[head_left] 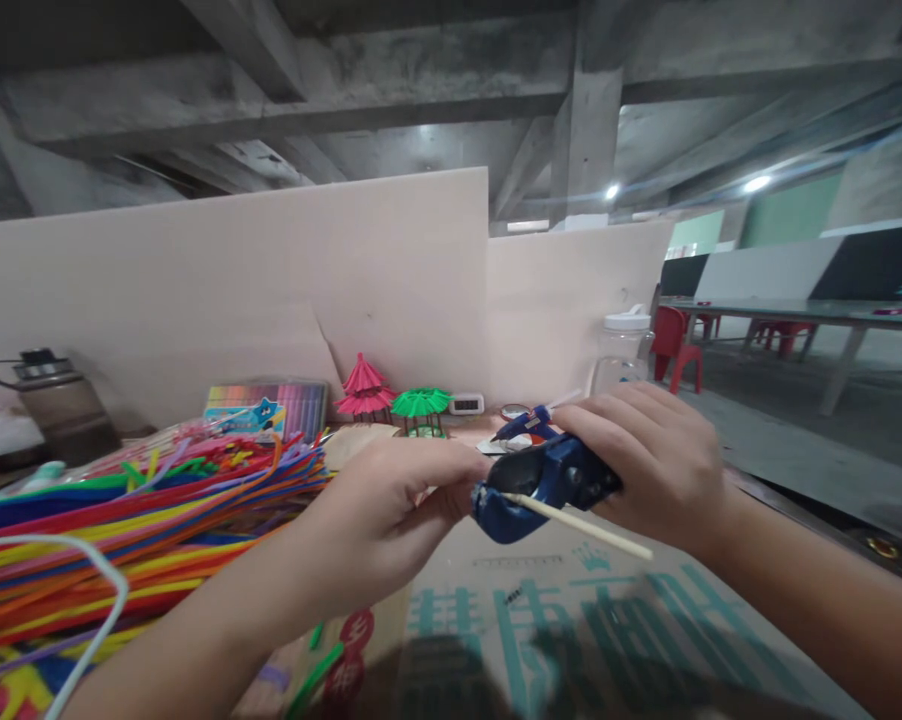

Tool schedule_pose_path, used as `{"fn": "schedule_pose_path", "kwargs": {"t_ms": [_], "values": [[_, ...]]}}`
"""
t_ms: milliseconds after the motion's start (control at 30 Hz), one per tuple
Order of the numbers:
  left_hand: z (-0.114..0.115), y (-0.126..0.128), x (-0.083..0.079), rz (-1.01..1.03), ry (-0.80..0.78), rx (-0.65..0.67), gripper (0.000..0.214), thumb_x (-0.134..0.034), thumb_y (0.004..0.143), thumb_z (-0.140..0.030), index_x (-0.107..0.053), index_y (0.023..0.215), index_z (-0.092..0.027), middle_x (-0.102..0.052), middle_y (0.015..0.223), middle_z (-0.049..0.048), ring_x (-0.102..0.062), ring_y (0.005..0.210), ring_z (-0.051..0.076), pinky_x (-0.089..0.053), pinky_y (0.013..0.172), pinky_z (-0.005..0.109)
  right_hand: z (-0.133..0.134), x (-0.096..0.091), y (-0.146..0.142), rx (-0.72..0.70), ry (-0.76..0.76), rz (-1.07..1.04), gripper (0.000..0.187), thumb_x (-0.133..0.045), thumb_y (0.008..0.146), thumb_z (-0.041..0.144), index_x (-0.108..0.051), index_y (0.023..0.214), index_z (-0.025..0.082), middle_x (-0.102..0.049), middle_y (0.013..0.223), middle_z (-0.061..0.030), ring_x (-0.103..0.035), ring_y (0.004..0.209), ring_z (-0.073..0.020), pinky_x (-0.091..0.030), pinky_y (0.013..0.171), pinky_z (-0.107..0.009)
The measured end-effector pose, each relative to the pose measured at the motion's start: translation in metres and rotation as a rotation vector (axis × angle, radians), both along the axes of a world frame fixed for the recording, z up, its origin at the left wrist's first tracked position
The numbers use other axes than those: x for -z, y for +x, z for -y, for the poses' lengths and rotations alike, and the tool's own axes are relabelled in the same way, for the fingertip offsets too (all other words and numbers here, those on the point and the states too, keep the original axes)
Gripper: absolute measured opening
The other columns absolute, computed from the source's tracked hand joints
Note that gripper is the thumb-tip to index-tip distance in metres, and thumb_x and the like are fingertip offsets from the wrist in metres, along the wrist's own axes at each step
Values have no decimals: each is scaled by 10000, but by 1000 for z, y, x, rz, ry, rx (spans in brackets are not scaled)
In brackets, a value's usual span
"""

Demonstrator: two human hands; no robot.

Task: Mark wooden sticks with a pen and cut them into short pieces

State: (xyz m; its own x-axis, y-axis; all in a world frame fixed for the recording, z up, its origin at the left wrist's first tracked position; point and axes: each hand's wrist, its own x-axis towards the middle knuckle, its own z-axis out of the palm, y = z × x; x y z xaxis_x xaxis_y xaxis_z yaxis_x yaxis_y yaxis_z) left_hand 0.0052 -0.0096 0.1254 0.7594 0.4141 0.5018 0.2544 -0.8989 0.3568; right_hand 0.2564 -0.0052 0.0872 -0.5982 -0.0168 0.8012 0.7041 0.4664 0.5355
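A blue pipe cutter (526, 500) with a dark blade is raised in front of me, over the cardboard. My right hand (646, 470) wraps round its handle end. A thin pale wooden stick (593, 530) lies across the cutter's jaws, with its free end pointing to the lower right. My left hand (391, 510) is closed at the left side of the jaws, pinching where the stick's other end seems to be. That end is hidden by the fingers and the cutter head.
Colourful pipe cleaners (158, 540) pile up on the left, crossed by a white cable (113, 590). Behind stand a marker set (267, 408), pink (365, 390) and green (421, 402) paper-roofed models, a blue tool (526, 425) and a clear jug (623, 355). Printed cardboard (511, 620) covers the table.
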Motion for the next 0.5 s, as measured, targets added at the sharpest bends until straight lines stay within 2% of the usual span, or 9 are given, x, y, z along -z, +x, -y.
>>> {"fn": "schedule_pose_path", "kwargs": {"t_ms": [233,500], "values": [[-3,0,2,-15,-133,90,263,-467,986,-260,-694,908,-151,-680,828,57,-600,786,166,-491,757,267,1,-1,3,10,89,12,244,-562,882,121,-547,1124,153,-697,787,-83,-605,708,-227,-448,635,-358],[-7,0,4,4,-279,101,360,-486,994,-383,-692,844,-129,-638,761,49,-593,757,165,-508,789,294,0,-3,6,51,99,-11,219,-544,879,137,-578,1090,187,-693,883,-103,-631,776,-241,-468,683,-370]]}}
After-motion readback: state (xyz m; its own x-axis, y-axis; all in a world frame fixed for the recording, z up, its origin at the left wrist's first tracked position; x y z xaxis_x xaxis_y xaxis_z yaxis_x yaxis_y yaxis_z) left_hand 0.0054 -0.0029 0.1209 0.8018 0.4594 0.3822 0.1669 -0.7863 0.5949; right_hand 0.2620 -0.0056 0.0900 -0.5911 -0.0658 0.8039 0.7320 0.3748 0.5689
